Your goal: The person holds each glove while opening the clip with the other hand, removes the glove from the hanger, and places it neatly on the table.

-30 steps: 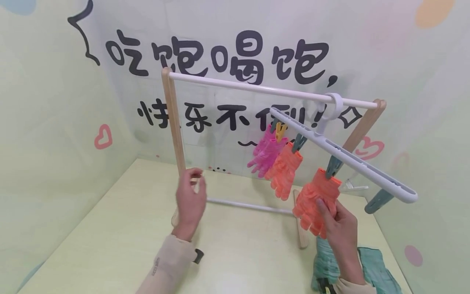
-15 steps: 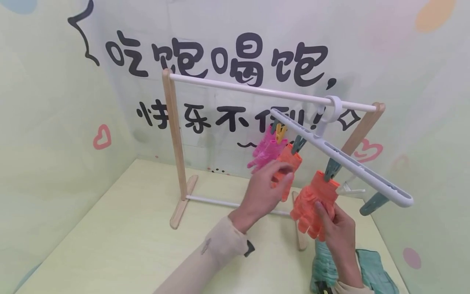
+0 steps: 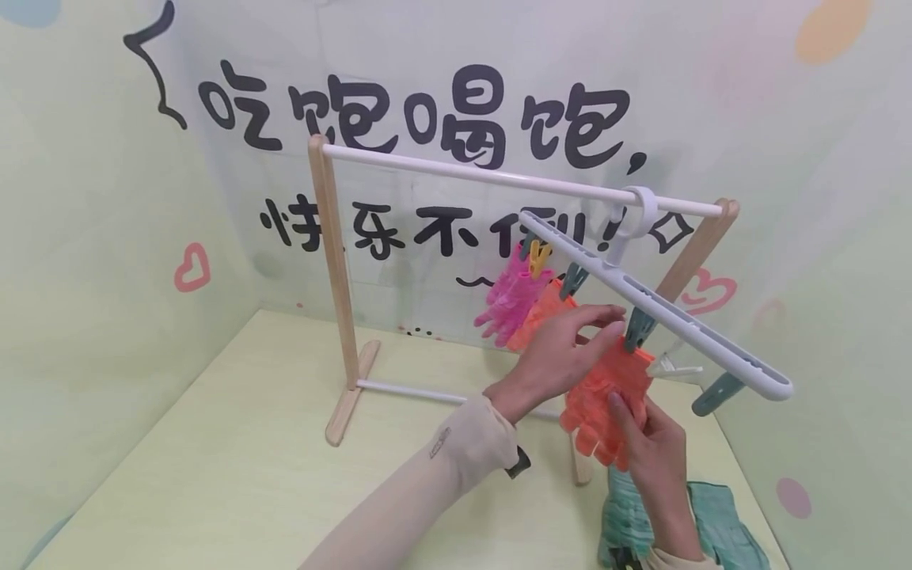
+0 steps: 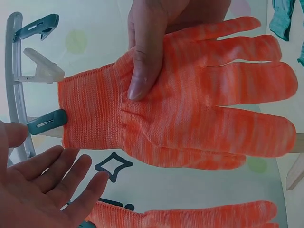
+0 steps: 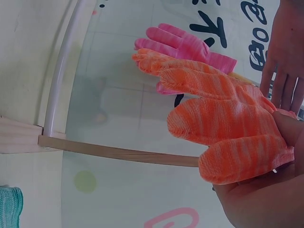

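My right hand (image 3: 659, 451) pinches an orange knit glove (image 4: 204, 90) with the thumb on its palm side. That glove hangs by its cuff from a dark green clothespin (image 4: 47, 122) on a light grey hanger (image 3: 655, 301). A white clip (image 4: 42, 66) is at the other corner of the cuff. My left hand (image 3: 559, 352) is beside the cuff, fingers spread and relaxed. Its thumb is close to the green clothespin in the left wrist view; whether they touch is unclear. Behind it hang another orange glove (image 3: 534, 317) and pink gloves (image 3: 509, 305).
The hanger hooks over the white top bar (image 3: 463, 170) of a wooden-sided rack (image 3: 333, 261). Teal gloves (image 3: 723, 518) lie on the table (image 3: 214, 475) at front right. A further green clothespin (image 3: 716, 394) hangs at the hanger's near end. A printed wall stands behind.
My left hand has moved right, from beside the rack's left post, past the farther orange glove, to the cuff of the nearer one. My right hand keeps its pinch on that glove.
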`<state>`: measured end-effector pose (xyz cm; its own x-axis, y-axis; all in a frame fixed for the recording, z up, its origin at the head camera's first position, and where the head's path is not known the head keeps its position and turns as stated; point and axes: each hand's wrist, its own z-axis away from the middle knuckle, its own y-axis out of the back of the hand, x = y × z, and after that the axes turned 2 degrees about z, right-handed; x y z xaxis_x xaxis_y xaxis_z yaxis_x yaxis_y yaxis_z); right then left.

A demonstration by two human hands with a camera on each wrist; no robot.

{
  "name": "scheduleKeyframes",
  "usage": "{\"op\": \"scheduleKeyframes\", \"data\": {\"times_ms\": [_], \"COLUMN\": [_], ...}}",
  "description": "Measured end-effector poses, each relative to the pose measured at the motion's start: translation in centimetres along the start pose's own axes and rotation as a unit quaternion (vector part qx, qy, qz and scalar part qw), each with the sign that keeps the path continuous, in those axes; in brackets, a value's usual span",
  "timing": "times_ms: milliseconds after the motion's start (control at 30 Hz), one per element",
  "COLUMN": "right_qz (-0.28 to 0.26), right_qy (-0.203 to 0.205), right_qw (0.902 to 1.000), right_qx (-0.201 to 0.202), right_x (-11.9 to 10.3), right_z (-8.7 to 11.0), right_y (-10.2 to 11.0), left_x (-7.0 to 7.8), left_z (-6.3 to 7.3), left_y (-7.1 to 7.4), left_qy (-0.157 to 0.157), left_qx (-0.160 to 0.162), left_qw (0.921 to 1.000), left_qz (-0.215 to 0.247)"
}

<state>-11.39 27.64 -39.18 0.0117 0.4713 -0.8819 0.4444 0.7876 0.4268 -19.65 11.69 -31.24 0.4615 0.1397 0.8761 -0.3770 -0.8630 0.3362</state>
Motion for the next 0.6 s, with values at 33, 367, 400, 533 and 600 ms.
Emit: {"op": "scheduleKeyframes", "data": {"times_ms": [33,367,400,533,600], "right_qz": [-0.001,0.003,0.004,0.009,0.01], "right_qy": [-0.002,-0.006,-0.005,0.0,-0.002], "right_qw": [1.0,0.9999,0.9999,0.9999,0.9999], "right_qx": [-0.001,-0.011,-0.012,-0.006,-0.005], "right_x": [0.0,-0.1,-0.2,-0.2,-0.2], "right_z": [0.0,0.2,0.2,0.2,0.2], "right_y": [0.0,-0.2,-0.2,-0.3,-0.4], "left_x": [0.1,0.4,0.4,0.4,0.4], "left_z": [-0.2,-1.4,-1.5,-1.7,-1.8], "left_y": [0.0,0.0,-0.1,-0.2,-0.3], "left_qy": [0.007,0.068,0.069,0.072,0.075], "left_qx": [-0.005,-0.047,-0.051,-0.057,-0.055], "left_qw": [0.9999,0.9951,0.9945,0.9923,0.9909], "left_qz": [0.008,0.054,0.06,0.083,0.098]}}
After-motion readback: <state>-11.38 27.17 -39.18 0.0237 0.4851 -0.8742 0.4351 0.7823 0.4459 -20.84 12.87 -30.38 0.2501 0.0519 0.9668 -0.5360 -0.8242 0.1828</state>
